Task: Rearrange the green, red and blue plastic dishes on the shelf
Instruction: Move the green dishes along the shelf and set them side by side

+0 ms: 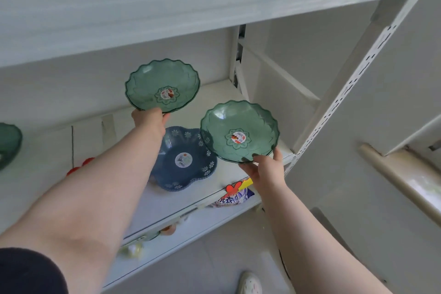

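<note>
In the head view, two translucent green plastic dishes with scalloped rims are held up in front of a white metal shelf (167, 200). The farther green dish (162, 85) is gripped at its near rim by the left hand (149, 119), fingers closed around the edge, and is tilted so that its round label faces the camera. The nearer green dish (239, 132) is pinched at its lower rim by the right hand (263, 169), with the thumb on top and the fingers beneath. Both are raised clear of the shelf board. Between and below them, a dark blue flower-shaped plastic dish (183, 162) with white floral print is seen resting on the shelf. Part of another green dish (8, 143) is visible at the left edge, and a red dish (80, 166) is mostly hidden behind the left forearm. A purple printed packet (235, 198) lies on the lower shelf.
</note>
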